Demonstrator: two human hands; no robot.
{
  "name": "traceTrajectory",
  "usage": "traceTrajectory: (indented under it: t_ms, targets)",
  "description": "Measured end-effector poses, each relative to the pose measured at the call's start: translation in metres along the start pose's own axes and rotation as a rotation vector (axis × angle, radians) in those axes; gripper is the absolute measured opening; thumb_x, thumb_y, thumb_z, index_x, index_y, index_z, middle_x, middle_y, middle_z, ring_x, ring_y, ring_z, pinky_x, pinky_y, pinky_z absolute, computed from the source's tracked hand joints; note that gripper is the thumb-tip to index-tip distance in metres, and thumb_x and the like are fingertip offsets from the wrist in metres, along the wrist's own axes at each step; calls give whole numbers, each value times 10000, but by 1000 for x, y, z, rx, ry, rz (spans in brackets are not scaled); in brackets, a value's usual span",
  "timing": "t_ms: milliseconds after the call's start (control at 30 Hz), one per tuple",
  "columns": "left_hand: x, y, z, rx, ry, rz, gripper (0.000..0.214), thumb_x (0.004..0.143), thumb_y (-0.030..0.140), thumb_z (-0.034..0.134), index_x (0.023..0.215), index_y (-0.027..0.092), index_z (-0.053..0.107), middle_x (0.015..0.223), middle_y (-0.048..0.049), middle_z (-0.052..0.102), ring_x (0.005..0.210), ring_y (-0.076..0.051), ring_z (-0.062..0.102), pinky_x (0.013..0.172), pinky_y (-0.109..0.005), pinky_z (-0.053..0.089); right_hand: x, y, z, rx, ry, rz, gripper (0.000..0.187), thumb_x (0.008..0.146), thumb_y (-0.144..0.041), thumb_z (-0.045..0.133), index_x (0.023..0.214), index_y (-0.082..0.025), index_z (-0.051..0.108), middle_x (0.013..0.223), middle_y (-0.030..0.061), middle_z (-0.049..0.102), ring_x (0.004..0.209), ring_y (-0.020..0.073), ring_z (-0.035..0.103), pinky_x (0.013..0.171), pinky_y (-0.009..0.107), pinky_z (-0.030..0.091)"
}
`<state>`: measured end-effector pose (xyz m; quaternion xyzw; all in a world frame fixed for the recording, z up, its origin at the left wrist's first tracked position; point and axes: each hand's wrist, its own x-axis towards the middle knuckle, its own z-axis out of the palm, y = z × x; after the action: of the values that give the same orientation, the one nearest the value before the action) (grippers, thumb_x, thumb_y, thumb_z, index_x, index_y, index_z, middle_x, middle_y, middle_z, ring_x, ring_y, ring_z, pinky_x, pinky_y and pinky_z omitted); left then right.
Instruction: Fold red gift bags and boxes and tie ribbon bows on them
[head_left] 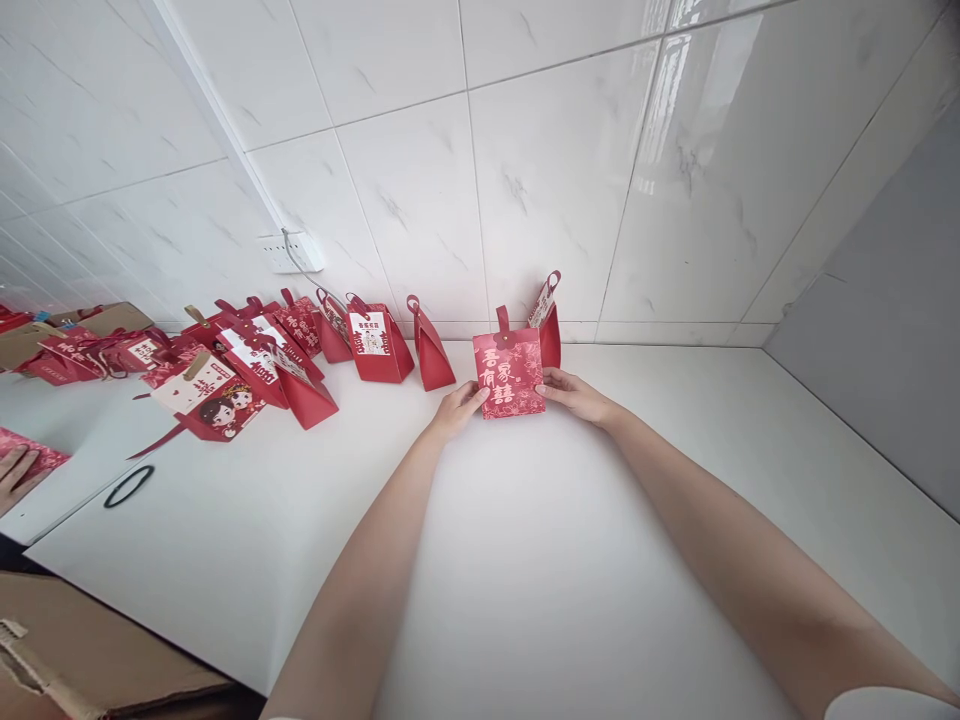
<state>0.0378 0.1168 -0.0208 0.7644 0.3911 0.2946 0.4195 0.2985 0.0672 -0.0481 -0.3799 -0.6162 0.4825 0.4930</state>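
Note:
A red gift box point(510, 375) with pale flowers, large characters and a ribbon loop on top stands upright on the white table, its printed face toward me. My left hand point(459, 410) grips its left edge, thumb in front. On the opposite edge, my right hand point(574, 395) is closed in the same way, with the fingers behind partly hidden. Just behind it, near the wall, another red gift box point(551, 335) with a ribbon loop is partly covered. To the left stand a narrow red box point(431, 352) and a red box with a white label point(375, 345).
Several more red gift boxes point(259, 365) crowd the table's left side. A black ring point(129, 487) lies near the table seam. Another person's hand point(15, 475) touches a red item at far left. A cardboard box point(97, 650) sits below the edge; a socket point(292, 253) is on the tiled wall.

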Motion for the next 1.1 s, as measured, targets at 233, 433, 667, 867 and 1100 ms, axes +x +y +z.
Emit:
traceTrajectory:
  t_ms: [233, 433, 667, 867, 1100]
  targets:
    - [-1, -12, 4, 43, -32, 72, 697, 662, 483, 748, 1240, 179, 505, 1285, -98, 573, 1174, -259, 530, 1011, -386, 404, -7, -9, 3, -10, -12, 42, 482, 764, -484, 702, 1184, -269, 603, 1302, 34, 596, 1192, 249, 543, 1066, 436, 386]
    - [-22, 12, -2, -119, -30, 28, 672, 572, 388, 828, 1120, 141, 528, 1207, -131, 591, 1046, -261, 596, 902, -403, 478, -13, -5, 2, 86, 94, 55, 409, 855, -578, 536, 1125, -300, 665, 1269, -8, 623, 1236, 255, 519, 1102, 421, 349]
    - [-69, 130, -56, -231, -9, 62, 619, 590, 329, 833, 1095, 146, 524, 1181, -127, 582, 1073, -270, 581, 877, -428, 502, -14, 16, -10, 106, 243, 156, 396, 769, -548, 648, 1011, -240, 705, 1098, 70, 699, 1074, 251, 628, 1007, 394, 440]
    - [-153, 246, -128, -7, 106, 33, 517, 647, 209, 776, 1111, 147, 557, 1141, -25, 602, 1162, -271, 556, 963, -429, 470, -20, 22, -21, 201, 287, 196, 330, 778, -492, 634, 899, -195, 708, 1042, 162, 686, 1001, 250, 656, 951, 382, 466]
    - [-310, 238, -212, 209, 438, -239, 734, 582, 203, 790, 1260, 170, 512, 1268, 1, 590, 1166, -212, 543, 972, -387, 482, -29, 26, -21, 156, 353, 193, 270, 728, -467, 704, 838, -223, 735, 1011, 180, 679, 971, 282, 663, 964, 417, 465]
